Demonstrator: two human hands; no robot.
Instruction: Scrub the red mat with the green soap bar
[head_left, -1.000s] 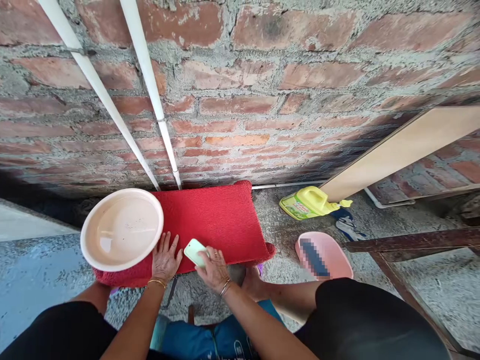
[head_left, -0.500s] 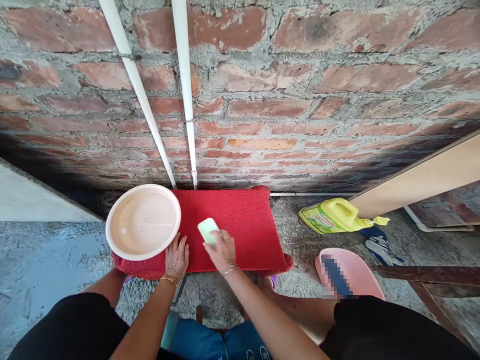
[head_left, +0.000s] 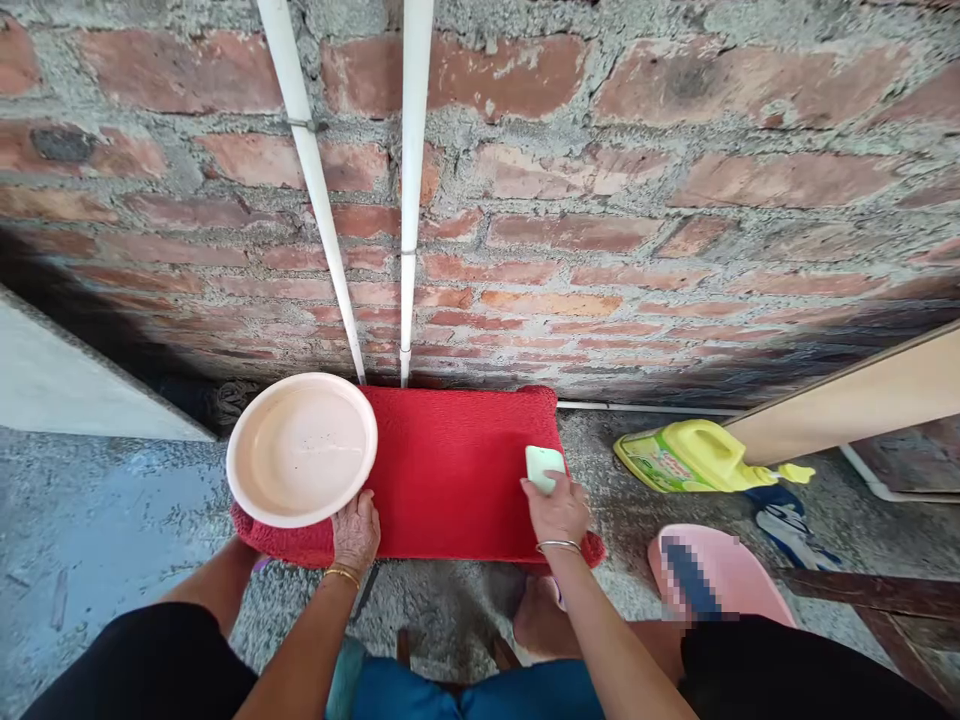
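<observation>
In the head view, the right hand [head_left: 556,510] is pressing a pale green oblong soap bar [head_left: 544,466] onto the red textured mat [head_left: 450,470] at about three o'clock on that mat, near its right edge; the bar is sticking out beyond the fingertips toward twelve o'clock, with the fingers curled over its near end, gripping it. The left hand [head_left: 355,532] is lying flat with fingers close together on the mat's near edge at seven o'clock, touching the rim of the round cream plastic basin [head_left: 301,449]. A yellow plastic jug [head_left: 686,455] is lying at three o'clock beside a brick wall [head_left: 637,200].
</observation>
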